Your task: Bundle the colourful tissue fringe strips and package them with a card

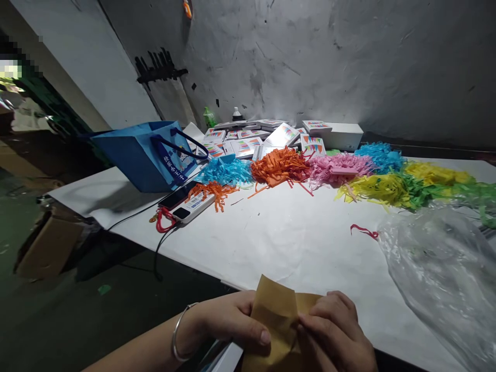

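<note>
A small brown paper envelope [276, 315] is pinched between both of my hands at the near edge of the white table [279, 237]. My left hand [228, 323], with a silver bangle on the wrist, grips its left side with the thumb on top. My right hand [335, 336] holds its right side, fingers curled over the paper. The envelope's lower part is hidden behind my fingers.
Piles of shredded paper run across the table: blue [227, 171], orange [279, 166], pink [337, 169], yellow [377, 188], green [418, 194]. A blue bag [145, 155], a phone [176, 196], a power strip [191, 206], small printed boxes [248, 140], clear plastic sheeting [442, 268]. A cardboard box [48, 245] sits on the floor at left.
</note>
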